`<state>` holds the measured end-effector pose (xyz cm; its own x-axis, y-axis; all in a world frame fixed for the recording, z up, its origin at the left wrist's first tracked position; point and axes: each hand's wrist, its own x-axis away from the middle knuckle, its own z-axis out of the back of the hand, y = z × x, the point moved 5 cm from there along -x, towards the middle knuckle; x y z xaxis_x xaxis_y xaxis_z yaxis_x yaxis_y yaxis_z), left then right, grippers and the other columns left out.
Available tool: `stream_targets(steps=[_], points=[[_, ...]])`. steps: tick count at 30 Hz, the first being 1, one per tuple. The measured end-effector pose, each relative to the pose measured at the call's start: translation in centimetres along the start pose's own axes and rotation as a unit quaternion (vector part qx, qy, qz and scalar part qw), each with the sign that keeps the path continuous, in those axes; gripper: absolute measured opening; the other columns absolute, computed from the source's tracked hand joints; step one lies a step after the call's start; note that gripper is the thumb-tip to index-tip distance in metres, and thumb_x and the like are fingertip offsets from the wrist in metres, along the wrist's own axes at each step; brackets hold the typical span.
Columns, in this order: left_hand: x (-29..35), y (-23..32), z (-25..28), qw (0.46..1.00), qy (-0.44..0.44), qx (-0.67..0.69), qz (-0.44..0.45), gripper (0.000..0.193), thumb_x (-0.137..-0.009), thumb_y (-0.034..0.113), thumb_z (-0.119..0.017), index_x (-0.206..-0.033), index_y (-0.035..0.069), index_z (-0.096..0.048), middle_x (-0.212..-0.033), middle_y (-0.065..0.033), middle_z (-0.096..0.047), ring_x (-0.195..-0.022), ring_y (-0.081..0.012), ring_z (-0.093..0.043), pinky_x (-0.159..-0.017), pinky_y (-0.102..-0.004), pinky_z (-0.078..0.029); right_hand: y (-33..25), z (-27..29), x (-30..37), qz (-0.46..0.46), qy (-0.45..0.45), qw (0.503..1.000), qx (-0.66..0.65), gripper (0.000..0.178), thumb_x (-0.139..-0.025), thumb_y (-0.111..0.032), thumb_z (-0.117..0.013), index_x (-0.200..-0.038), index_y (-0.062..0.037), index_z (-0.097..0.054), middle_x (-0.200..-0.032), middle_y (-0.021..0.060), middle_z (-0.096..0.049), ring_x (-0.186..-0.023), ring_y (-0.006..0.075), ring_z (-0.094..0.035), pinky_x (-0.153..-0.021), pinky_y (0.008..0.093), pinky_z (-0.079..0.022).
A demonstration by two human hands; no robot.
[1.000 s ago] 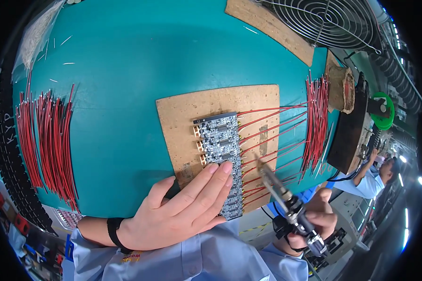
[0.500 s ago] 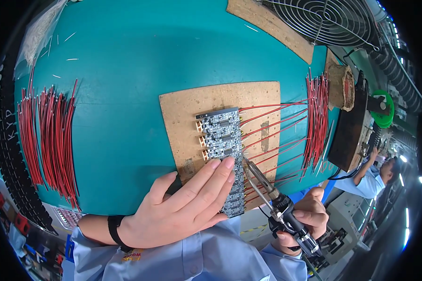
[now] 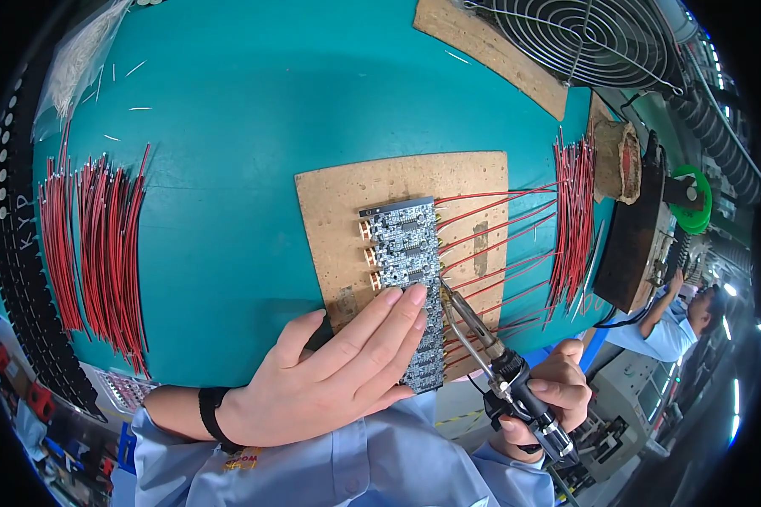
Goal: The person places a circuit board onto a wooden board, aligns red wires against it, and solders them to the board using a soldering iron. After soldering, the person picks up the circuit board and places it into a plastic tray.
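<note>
A long panel of populated circuit boards (image 3: 407, 245) lies on a brown board (image 3: 334, 211), its far end uncovered. My left hand (image 3: 342, 367) rests flat across the panel's middle and near part, fingers stretched out and hiding some of it. My right hand (image 3: 558, 393) is wrapped round a black-handled soldering iron (image 3: 511, 372) with a thin metal feed tube beside its shaft. The iron's tip is at the panel's right edge, just beyond my left fingertips. From that edge several red wires (image 3: 490, 238) run out to the right.
Two bundles of red wires (image 3: 114, 262) lie at the left, and another wire bundle (image 3: 573, 220) at the right. Beyond that stand a dark metal block (image 3: 634, 253) and a green reel (image 3: 692, 198). A fan guard (image 3: 583, 38) is at the far right. Another person (image 3: 672, 317) sits farther off.
The whole view has shifted slightly, so the table's things appear a little farther right. Both hands and the iron keep nearly the same place against the panel.
</note>
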<state>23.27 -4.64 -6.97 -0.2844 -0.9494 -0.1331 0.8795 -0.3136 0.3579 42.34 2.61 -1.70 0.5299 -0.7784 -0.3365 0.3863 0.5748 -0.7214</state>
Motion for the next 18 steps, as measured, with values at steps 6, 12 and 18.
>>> stream_targets(steps=[6, 12, 18], points=[[-0.04, 0.02, -0.04, 1.000, 0.001, -0.001, 0.001, 0.058, -0.079, 0.055, -0.056, -0.112, 0.008, -0.062, -0.130, -0.0059, -0.053, -0.120, -0.0163, -0.048, -0.104, -0.0442, -0.015, 0.06, -0.09, -0.09, 0.004, 0.006, 1.000, 0.000, 0.042, -0.063, -0.036, -0.082, -0.080, -0.0057, -0.058, -0.053, 0.0006, -0.056, -0.042, 0.0138, -0.048, -0.055, 0.0304, -0.027], [-0.08, 0.04, 0.07, 1.000, 0.005, -0.002, 0.003, 0.058, -0.079, 0.055, -0.057, -0.111, 0.008, -0.063, -0.130, -0.0060, -0.053, -0.120, -0.0163, -0.047, -0.103, -0.0438, -0.016, 0.04, 0.11, 0.30, 0.021, 0.000, 1.000, -0.001, 0.043, -0.063, -0.036, -0.082, -0.079, -0.0053, -0.058, -0.053, 0.0003, -0.056, -0.041, 0.0136, -0.047, -0.054, 0.0305, -0.027], [-0.08, 0.06, 0.04, 1.000, 0.006, 0.000, 0.007, 0.058, -0.078, 0.055, -0.057, -0.111, 0.008, -0.063, -0.129, -0.0061, -0.053, -0.120, -0.0163, -0.047, -0.103, -0.0435, -0.016, -0.01, 0.12, 0.26, 0.017, -0.008, 1.000, 0.000, 0.043, -0.063, -0.036, -0.082, -0.080, -0.0051, -0.058, -0.053, 0.0006, -0.056, -0.041, 0.0135, -0.047, -0.053, 0.0306, -0.026]])
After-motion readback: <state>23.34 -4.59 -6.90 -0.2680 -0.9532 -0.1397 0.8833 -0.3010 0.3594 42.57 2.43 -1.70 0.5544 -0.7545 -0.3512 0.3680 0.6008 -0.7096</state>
